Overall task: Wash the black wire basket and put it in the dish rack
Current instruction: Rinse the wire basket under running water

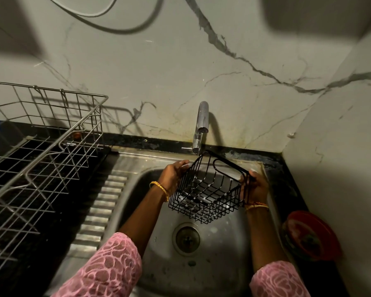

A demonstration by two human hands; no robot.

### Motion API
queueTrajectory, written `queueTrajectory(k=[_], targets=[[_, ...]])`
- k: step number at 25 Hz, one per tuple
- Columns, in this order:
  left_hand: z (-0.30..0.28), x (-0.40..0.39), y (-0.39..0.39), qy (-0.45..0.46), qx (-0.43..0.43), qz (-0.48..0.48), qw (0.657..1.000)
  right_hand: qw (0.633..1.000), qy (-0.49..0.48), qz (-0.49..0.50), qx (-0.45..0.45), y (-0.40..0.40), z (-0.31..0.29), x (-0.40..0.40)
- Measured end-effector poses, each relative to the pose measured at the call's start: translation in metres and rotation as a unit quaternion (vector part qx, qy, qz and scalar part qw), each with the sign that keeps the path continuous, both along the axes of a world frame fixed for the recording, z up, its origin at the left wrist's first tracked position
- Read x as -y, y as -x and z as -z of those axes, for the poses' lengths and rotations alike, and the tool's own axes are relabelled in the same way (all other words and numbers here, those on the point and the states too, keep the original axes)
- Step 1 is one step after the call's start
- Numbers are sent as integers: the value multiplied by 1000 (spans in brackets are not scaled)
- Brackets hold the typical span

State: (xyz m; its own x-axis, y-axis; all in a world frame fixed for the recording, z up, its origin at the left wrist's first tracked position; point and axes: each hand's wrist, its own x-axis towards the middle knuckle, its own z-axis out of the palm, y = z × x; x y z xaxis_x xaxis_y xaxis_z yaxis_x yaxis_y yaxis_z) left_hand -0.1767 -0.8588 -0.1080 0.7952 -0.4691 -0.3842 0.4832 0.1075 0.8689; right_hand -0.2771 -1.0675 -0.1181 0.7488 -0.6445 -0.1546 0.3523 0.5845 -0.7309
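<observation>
The black wire basket [208, 189] looks light and stiff, likely slick where wet, and its rim and side wires seem the surest places to take it; it hangs tilted over the steel sink [150, 221], just under the tap [201, 125], well apart from the dish rack [41, 151] on the worktop. The left hand [174, 174] curls its grip on the left edge, the right hand [255, 186] on the right. It is an open rectangular grid with a looped wire handle, beaded with droplets.

You are looking at a steel sink [124, 213] lying under dim light, with a veined marble wall [180, 67] rising behind it and dark counter [287, 179] running alongside.
</observation>
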Motion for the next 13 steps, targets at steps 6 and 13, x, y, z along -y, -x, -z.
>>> queueTrajectory(k=[6,13], targets=[[-16,23,6,-35,74,58,995,999,-11,31,-1,5,17,16],[-42,49,-3,-122,194,145,963,998,28,-6,-56,0,15,27]])
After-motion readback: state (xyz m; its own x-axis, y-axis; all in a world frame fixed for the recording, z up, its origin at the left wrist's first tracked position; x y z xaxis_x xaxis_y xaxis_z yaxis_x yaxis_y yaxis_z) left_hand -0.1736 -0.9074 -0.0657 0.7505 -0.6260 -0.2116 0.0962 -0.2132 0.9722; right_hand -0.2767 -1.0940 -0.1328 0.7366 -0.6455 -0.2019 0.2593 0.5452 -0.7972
